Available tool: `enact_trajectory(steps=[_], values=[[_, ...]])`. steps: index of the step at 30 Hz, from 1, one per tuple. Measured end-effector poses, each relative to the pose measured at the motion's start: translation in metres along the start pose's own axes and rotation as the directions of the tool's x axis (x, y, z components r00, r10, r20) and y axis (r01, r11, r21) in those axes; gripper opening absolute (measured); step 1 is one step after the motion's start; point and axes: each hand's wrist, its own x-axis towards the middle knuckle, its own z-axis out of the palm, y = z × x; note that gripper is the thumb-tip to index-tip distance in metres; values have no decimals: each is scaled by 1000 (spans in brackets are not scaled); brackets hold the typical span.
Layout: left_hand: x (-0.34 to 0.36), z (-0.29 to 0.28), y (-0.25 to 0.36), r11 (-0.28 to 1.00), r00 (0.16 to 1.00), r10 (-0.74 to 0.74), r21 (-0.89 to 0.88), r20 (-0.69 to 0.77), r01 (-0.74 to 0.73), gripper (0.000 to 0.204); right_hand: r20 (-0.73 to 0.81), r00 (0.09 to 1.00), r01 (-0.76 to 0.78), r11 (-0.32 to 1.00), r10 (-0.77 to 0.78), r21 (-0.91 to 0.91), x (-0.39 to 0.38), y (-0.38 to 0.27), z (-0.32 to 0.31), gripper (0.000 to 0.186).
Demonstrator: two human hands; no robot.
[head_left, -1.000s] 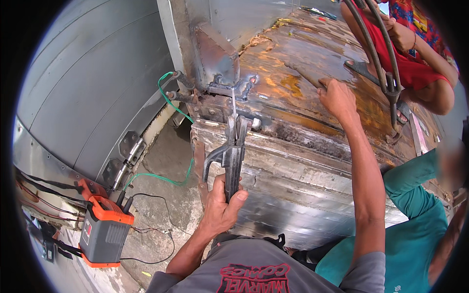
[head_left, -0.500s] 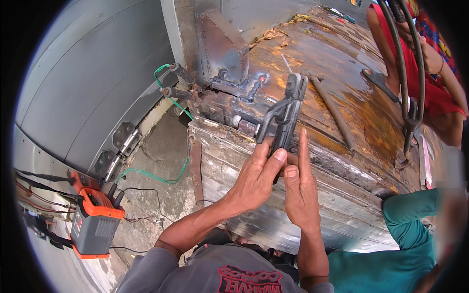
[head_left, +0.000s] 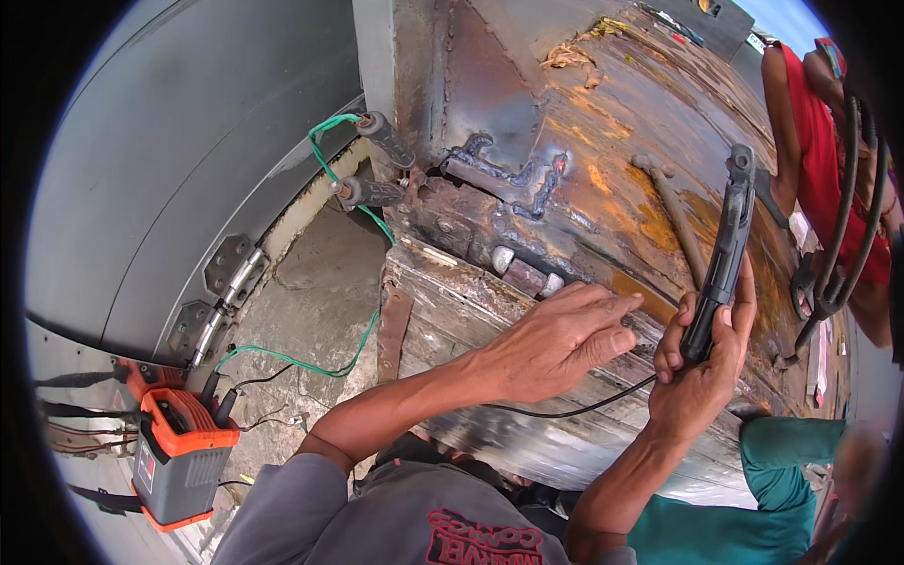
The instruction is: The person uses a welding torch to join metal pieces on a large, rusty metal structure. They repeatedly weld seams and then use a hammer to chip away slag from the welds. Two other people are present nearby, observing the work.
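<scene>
Clasping the black welding electrode holder [head_left: 727, 252] by its handle, the right hand [head_left: 702, 377] in the head view held it before the rust-stained deck [head_left: 603, 179]. The left hand [head_left: 560, 344] was near it, fingers loosely spread, and a hammer [head_left: 680, 221] lay on the deck.

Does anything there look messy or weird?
Yes: the flat brown surface has rusty-looking orange blotches. By the upright brown metal plate, the lumpy grey weld bead shows a small red spot, odd against its dull surroundings.
</scene>
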Motion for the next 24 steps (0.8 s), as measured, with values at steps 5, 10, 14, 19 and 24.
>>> enact_trajectory(steps=[5,10,14,19,24], values=[[-1,-8,-22,946,976,189,285,-110,-151,70,-21,998,-54,993,53,-104,10,16,14,55],[-5,-6,-39,775,903,425,541,-62,-327,85,82,984,-137,962,161,-236,11,47,10,55],[-5,0,-40,713,913,407,634,-29,-298,88,142,971,-139,939,191,-314,14,53,3,52],[-5,3,-45,700,919,393,659,-36,-274,88,188,966,-101,929,177,-357,18,56,1,50],[-7,3,-42,681,914,405,674,-22,-286,88,195,961,-103,911,195,-400,21,58,5,51]])
